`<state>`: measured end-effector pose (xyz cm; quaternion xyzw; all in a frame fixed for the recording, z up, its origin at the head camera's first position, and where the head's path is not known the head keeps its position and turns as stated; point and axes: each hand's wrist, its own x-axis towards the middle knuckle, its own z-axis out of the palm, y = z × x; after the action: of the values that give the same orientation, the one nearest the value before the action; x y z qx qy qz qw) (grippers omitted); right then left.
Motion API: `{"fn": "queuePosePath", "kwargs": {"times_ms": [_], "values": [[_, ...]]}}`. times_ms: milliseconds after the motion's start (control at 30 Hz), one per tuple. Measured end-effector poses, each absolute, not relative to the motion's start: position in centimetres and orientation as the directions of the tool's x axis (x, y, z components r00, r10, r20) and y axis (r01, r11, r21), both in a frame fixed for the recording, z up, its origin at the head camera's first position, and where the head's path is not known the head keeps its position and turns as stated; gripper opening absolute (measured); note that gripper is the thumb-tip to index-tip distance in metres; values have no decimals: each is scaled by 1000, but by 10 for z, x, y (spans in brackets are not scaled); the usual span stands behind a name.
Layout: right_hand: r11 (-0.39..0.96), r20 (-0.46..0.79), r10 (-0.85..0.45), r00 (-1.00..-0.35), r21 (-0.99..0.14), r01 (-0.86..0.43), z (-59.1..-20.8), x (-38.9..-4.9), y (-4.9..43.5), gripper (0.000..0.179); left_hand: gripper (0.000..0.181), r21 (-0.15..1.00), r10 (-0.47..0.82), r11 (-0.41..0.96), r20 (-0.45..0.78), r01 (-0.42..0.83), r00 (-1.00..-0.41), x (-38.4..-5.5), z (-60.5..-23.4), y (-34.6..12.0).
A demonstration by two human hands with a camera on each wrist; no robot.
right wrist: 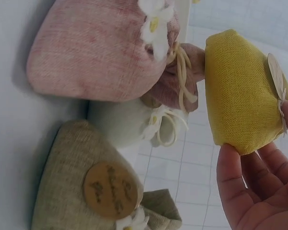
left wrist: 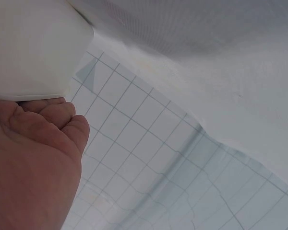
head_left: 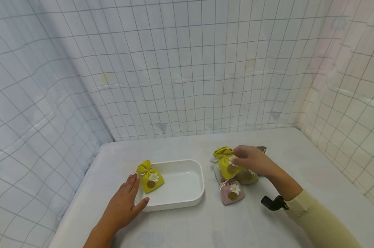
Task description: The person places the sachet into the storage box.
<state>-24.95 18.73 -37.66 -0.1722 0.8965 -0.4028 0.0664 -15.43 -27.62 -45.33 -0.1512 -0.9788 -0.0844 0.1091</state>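
My left hand [head_left: 123, 203] lies at the left end of the white tray [head_left: 182, 186], its fingers straight and close together against the outer side and its thumb spread away toward the near rim. The tray sits just to the right of that hand, between my two hands. Inside it, right beside my left fingertips, a yellow pouch [head_left: 150, 182] leans at the tray's left end, with its gathered neck at the rim and a white flower and a round tag on its front.

My right hand [head_left: 253, 160] pinches a second yellow pouch [right wrist: 240, 91] between thumb and fingers, the thumb near its cord and tag. This pouch is outside the tray, over a small cluster of other pouches; I cannot tell whether it touches any of them.

Closer to me than my right hand, and a little to its left, lies a pink pouch [head_left: 231, 193] with a white flower and a pale cord. A whitish pouch [right wrist: 117, 124] shows partly behind the pink one, left of my right hand. Under that hand is an olive pouch [right wrist: 81, 182] with writing on its round tag. A dark grey tip [head_left: 262, 148] shows just beyond my right knuckles. A black fitting [head_left: 273, 203] sits at my right wrist, beside my pale yellow sleeve [head_left: 326, 220].
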Motion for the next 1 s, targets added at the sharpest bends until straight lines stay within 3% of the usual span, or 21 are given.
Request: {"fn": "queuePosePath", "kwargs": {"times_ms": [1000], "values": [[508, 23, -407, -913, -825, -248, -371, -262, 124, 36, 84, 133, 275, 941, 239, 312, -931, -154, -454, -277]]}}
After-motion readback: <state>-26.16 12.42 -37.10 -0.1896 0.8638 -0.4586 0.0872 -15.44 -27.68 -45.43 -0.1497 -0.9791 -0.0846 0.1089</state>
